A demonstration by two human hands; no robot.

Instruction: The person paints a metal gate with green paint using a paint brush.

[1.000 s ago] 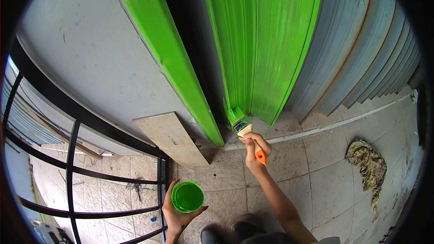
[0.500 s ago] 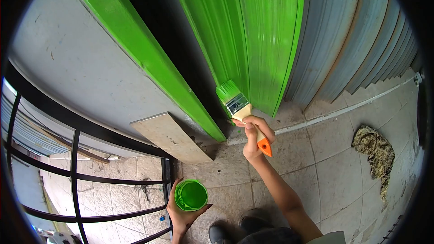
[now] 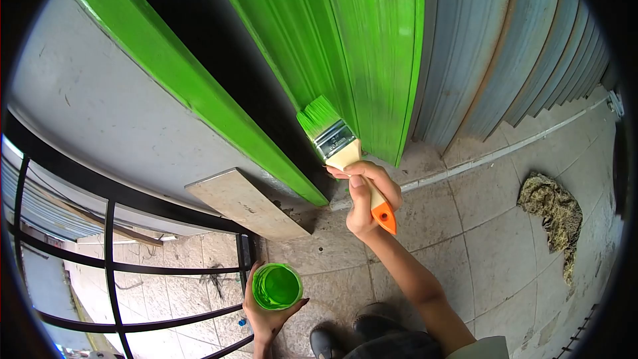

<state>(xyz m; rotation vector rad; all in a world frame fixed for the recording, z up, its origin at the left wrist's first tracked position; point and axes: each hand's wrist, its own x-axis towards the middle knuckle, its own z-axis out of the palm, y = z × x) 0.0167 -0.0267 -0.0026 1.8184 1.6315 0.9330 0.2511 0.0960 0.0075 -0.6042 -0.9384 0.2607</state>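
Note:
In my right hand (image 3: 369,193) is a wide paintbrush (image 3: 344,154) with a pale handle, an orange tip and green-coated bristles. The bristles touch the lower left part of a ridged metal panel (image 3: 379,60) covered in green. My left hand (image 3: 264,316) is wrapped round a round cup (image 3: 277,286) of green paint, low in the view near the black metal grille. A green post (image 3: 193,90) stands to the left of the panel, with a dark gap between them.
Unpainted grey ridged panels (image 3: 478,46) stand at the right. A flat board (image 3: 249,203) leans by the grey wall (image 3: 126,100). A black grille (image 3: 111,259) curves at lower left. A crumpled rag (image 3: 551,219) lies on the tiled floor (image 3: 498,272).
The brush and my right hand have moved slightly left, the bristles a little higher in view. The camera view has shifted, so the panel and post appear further left. Both hands keep their holds.

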